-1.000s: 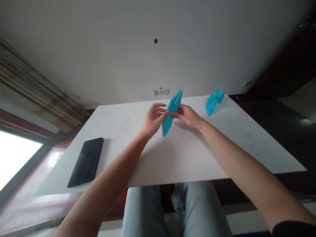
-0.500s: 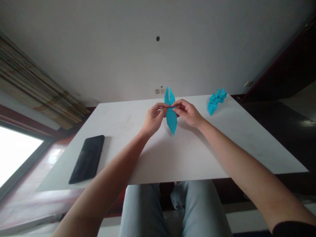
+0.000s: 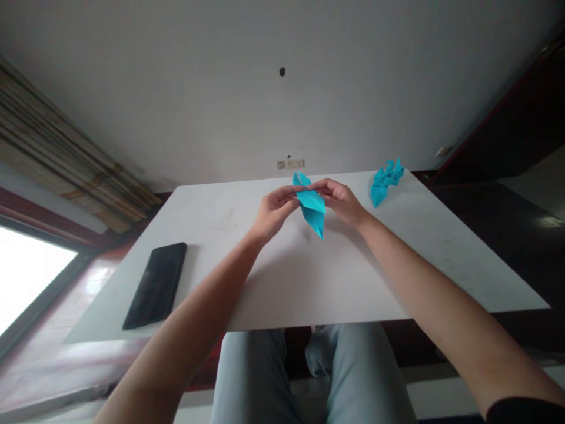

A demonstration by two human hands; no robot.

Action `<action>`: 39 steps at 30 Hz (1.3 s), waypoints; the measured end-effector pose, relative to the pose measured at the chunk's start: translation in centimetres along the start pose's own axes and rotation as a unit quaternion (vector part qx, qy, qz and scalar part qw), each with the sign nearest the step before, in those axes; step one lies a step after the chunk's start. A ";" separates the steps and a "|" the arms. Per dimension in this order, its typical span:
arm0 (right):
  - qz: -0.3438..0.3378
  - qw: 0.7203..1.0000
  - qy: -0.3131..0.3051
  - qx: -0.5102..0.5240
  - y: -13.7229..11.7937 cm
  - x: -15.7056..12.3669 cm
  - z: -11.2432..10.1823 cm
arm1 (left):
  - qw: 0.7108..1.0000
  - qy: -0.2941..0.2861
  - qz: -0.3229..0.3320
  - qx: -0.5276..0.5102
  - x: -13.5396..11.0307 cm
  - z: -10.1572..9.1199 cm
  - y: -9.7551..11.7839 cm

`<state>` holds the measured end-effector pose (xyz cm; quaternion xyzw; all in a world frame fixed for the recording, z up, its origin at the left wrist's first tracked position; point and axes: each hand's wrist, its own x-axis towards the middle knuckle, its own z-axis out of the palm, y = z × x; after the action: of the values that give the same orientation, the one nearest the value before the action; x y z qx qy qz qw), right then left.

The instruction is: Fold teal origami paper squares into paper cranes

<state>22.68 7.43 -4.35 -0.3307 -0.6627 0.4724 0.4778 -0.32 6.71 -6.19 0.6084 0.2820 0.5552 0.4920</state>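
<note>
Held a folded blue paper [image 3: 312, 205] in the air just over the middle of the white desk [image 3: 212, 227], slanted, with one pointed end toward the wall [image 3: 176, 94] and the other down toward the jeans [image 3: 251, 377]. Pinched its left side with the left hand [image 3: 274, 213], fingers along the top and thumb below. Gripped its right side with the right hand [image 3: 342, 203], fingers reaching across the upper part. Had the fingertips of both hands nearly meeting there, above a flap jutting to the right. Could not make out the right thumb clearly behind the paper.

Left a second blue figure [image 3: 385, 182], pointed and many-folded, near the far-right corner of the desk, well apart from the right hand. Had a black phone [image 3: 155, 285] lying flat at the left side of the desk. Saw socket panels [image 3: 290, 164] low on the wall, just beyond the far edge, and a striped curtain [image 3: 57, 153] off to the left.
</note>
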 end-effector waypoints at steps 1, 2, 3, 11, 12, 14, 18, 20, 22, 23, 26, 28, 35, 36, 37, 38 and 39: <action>-0.001 1.000 0.004 -0.004 0.0 0.0 0.1 | 1.000 0.000 -0.001 -0.001 0.0 0.1 0.1; 0.000 1.000 0.007 -0.007 0.0 0.1 0.2 | 1.000 0.001 -0.003 0.001 -0.1 0.2 0.2; -0.001 1.000 0.012 -0.011 0.1 0.1 0.3 | 1.000 0.004 -0.005 0.005 -0.1 0.3 0.2; -0.045 0.999 0.025 0.002 0.6 0.2 0.9 | 0.999 0.050 0.017 0.012 0.0 1.0 -0.5; -0.051 0.998 0.025 0.003 0.6 0.1 1.0 | 0.998 0.056 0.025 0.010 0.0 1.0 -0.6; -0.057 0.998 0.021 -0.008 0.5 0.0 1.1 | 0.997 0.056 0.042 0.016 0.0 1.1 -0.6; -0.041 0.998 0.007 -0.039 0.5 -0.1 1.0 | 0.997 0.041 0.050 0.048 0.0 0.9 -0.4; -0.034 0.999 -0.002 -0.038 0.5 -0.1 0.8 | 0.998 0.030 0.032 0.050 0.0 0.7 -0.3; -0.038 0.998 -0.005 -0.040 0.4 0.0 0.5 | 0.998 0.020 0.025 0.049 0.1 0.5 -0.1; -0.042 0.998 -0.003 -0.049 0.3 0.0 0.4 | 0.998 0.018 0.028 0.054 0.1 0.4 -0.1; -0.060 0.993 0.018 -0.098 -0.1 0.1 0.0 | 0.993 0.029 0.048 0.103 0.1 0.3 0.3; -0.076 0.988 0.035 -0.129 -0.5 0.1 -0.1 | 0.986 0.045 0.068 0.143 -0.1 0.3 0.5; -0.088 0.987 0.045 -0.127 -0.7 0.0 0.6 | 0.988 0.070 0.074 0.117 -0.1 0.8 0.4; -0.078 0.989 0.042 -0.118 -0.6 -0.1 0.8 | 0.992 0.066 0.058 0.088 0.0 0.8 0.3; -0.066 0.991 0.036 -0.110 -0.5 -0.1 0.9 | 0.995 0.066 0.046 0.062 0.1 0.9 0.2; -0.051 0.993 0.027 -0.101 -0.4 -0.1 0.9 | 0.996 0.069 0.038 0.044 0.2 0.9 0.1; -0.036 0.995 0.016 -0.091 -0.3 -0.1 1.0 | 0.996 0.074 0.032 0.032 0.3 0.8 0.0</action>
<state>21.76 6.96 -4.16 -0.3560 -0.7068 0.3874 0.4729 0.55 6.76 -5.98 0.5895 0.3158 0.6050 0.4322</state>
